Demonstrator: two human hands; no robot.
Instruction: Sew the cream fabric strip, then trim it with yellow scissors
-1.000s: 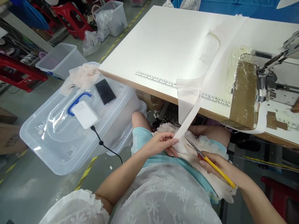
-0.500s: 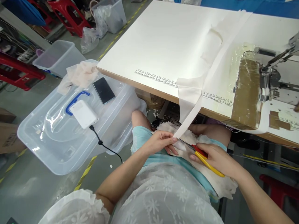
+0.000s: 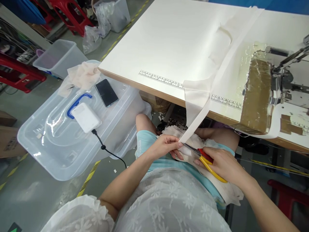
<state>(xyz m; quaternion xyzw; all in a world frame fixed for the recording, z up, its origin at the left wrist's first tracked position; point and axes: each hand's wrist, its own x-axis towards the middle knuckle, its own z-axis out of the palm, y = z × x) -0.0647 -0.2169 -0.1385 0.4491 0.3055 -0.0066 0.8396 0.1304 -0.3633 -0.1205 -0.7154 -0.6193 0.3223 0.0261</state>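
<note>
Over my lap, my left hand pinches the lower end of a pale fabric strip, which runs up across the white table. Scissors with red and yellow handles are in my right hand; their blades point left and reach the strip's end beside my left fingertips. Whether the blade tips touch the strip I cannot tell. Cream fabric pieces lie bunched on my lap beneath both hands. A wider cream piece joined along the strip hangs over the table's front edge.
The white table carries printed rulers and, at right, a sewing machine. To the left, a lidded clear plastic box holds up a phone, a white power bank with cable, and sheer fabric. Red stools stand behind.
The scissors have shifted slightly left, and their handles have spread a little apart. My left hand keeps its pinch on the strip in nearly the same place.
</note>
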